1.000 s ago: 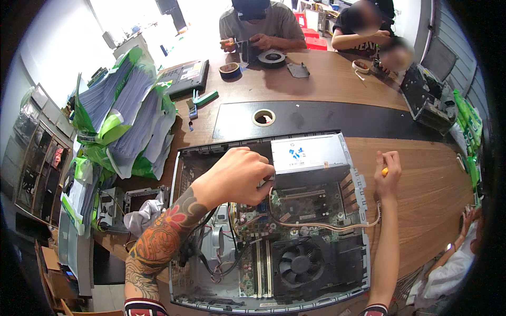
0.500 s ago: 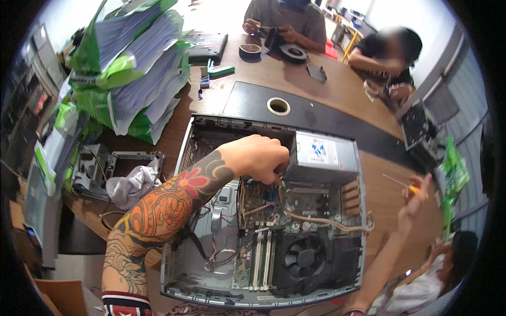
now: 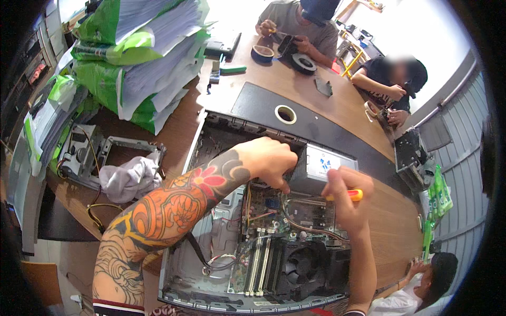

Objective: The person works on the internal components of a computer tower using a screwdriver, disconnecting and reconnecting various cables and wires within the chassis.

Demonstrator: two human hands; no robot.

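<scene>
An open desktop computer case (image 3: 196,303) lies in front of me, its inside facing up. My left hand (image 3: 274,160), at the end of a tattooed forearm, reaches over it with fingers curled down beside the silver power supply (image 3: 311,181). Its fingertips are hidden; the thumb is close to a cable bundle (image 3: 311,230) crossing the motherboard (image 3: 258,210). Above the case's right part, my right hand (image 3: 350,208) is closed round a screwdriver (image 3: 352,195) with a yellow-orange handle; its shaft does not show clearly. A black fan (image 3: 304,268) and pale memory slots (image 3: 258,268) are nearer to me.
At left stand a tall paper stack (image 3: 153,68) in green wrapping, a metal drive frame (image 3: 132,142) and a grey cloth (image 3: 129,179). A tape roll (image 3: 285,114) lies behind the case. Two people work across the table (image 3: 247,73); another person (image 3: 421,287) is at lower right.
My right hand has swung left with the screwdriver, from beside the case to over it. My left hand stays by the power supply. The cable bundle's right end is now hidden; the view has shifted slightly.
</scene>
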